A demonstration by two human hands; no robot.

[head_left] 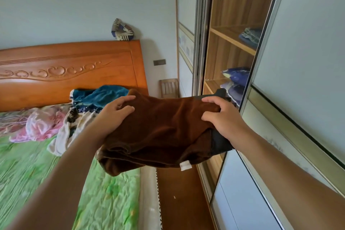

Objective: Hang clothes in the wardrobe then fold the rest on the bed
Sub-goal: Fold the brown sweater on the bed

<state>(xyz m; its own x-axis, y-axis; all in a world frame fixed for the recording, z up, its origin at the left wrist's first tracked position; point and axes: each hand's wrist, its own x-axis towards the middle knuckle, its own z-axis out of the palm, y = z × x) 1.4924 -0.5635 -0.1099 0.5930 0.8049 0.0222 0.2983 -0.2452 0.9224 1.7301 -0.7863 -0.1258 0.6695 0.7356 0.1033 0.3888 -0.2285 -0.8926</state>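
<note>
Both hands raised: my left hand (113, 115) and right hand (224, 117) hold a folded rust-brown velvety garment (164, 129) in the air, between the green-sheeted bed (28, 170) and the open wooden wardrobe (224, 15). The fingers (211, 100) of each hand curl over the top of the bundle and clench the cloth at its two ends, left nearer the bed, right nearer the wardrobe. A dark grey cloth (220, 142) shows beneath my right palm. A small white tag (185, 166) hangs from the bundle's lower edge. Behind my left hand a heap of pink, cream and teal clothes (43, 125) lies on the bed.
</note>
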